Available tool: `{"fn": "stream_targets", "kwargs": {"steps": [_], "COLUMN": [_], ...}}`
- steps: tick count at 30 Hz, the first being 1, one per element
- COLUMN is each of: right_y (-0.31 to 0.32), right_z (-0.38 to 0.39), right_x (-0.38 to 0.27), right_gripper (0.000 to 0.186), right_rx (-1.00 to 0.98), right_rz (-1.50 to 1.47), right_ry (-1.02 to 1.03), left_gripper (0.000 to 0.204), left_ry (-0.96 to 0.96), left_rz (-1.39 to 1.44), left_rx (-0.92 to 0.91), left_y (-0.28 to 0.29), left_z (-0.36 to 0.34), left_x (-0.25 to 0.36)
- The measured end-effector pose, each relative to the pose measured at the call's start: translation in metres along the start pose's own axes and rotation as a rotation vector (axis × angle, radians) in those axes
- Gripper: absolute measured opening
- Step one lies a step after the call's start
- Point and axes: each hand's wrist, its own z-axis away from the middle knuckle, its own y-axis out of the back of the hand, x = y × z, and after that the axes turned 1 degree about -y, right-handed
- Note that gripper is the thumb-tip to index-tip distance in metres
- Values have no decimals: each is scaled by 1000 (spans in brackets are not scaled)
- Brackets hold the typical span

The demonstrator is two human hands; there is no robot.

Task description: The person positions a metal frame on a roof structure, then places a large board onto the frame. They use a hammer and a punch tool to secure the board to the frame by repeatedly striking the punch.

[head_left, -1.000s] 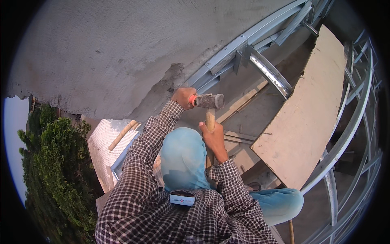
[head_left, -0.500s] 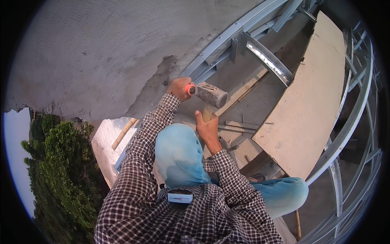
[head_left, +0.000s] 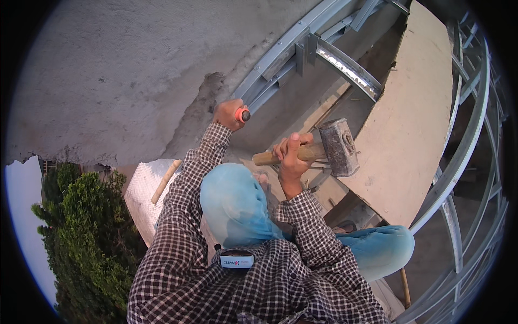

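My left hand (head_left: pixel 225 114) is closed round a chisel (head_left: pixel 243 115) with an orange grip and a dark, round struck end facing me. Its tip is hidden behind the hand, by a rough, broken patch (head_left: pixel 208 89) in the grey plastered wall. In my right hand (head_left: pixel 292 164) is a club hammer (head_left: pixel 340 148), gripped by its short wooden handle. Its heavy, worn metal head points right, well apart from the chisel, over the edge of a pale board.
Galvanised metal channels (head_left: pixel 286 51) run along the wall's edge. The large pale board (head_left: pixel 413 108) leans to the right, beside curved metal framing (head_left: pixel 477 146). My bent knee (head_left: pixel 234 202) is below the left hand. Leafy trees (head_left: pixel 81 227) stand at lower left.
The hammer head has swung away from the chisel's end, to the right and slightly down, with my right hand. My left hand keeps hold of the chisel, shifted slightly left.
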Motion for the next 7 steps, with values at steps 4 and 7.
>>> {"fn": "stream_targets", "kwargs": {"steps": [4,7], "right_y": [12,17], "right_z": [9,16], "right_x": [52,44], "right_gripper": [32,35], "right_rx": [-334,-289], "right_rz": [812,781], "right_ry": [-215,-210], "left_gripper": [25,30], "left_ry": [-28,2], "left_rz": [-41,-79], "left_rx": [-70,-79], "left_y": [-2,-8], "left_z": [6,11], "left_x": [-10,-17]}}
